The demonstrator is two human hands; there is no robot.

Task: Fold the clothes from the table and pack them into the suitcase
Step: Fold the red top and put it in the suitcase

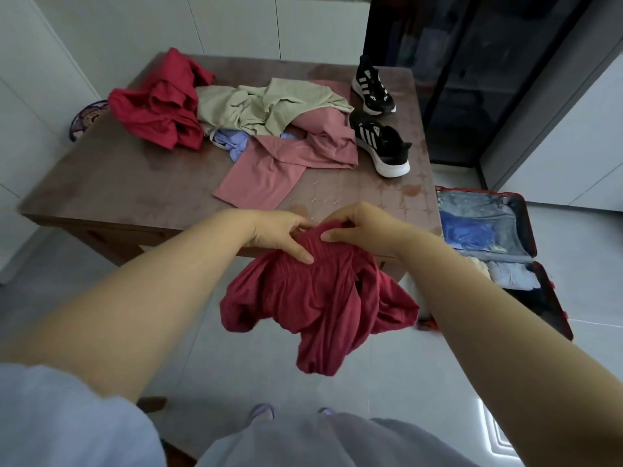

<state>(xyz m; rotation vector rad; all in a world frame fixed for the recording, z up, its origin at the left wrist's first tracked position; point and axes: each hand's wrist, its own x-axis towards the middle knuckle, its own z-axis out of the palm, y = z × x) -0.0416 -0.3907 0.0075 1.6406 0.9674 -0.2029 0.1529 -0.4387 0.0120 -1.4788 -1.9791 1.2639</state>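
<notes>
While a dark red garment is held in front of the counter, its gathered waistband is pinched by the left hand and the right hand, close together, and the rest is seen hanging above the floor. More unfolded clothes are heaped on the counter beside two black shoes; the open suitcase is seen on the floor at the right.

Pale lilac short sleeve, bare forearms, greyish-lilac trousers, purple slippers
</notes>
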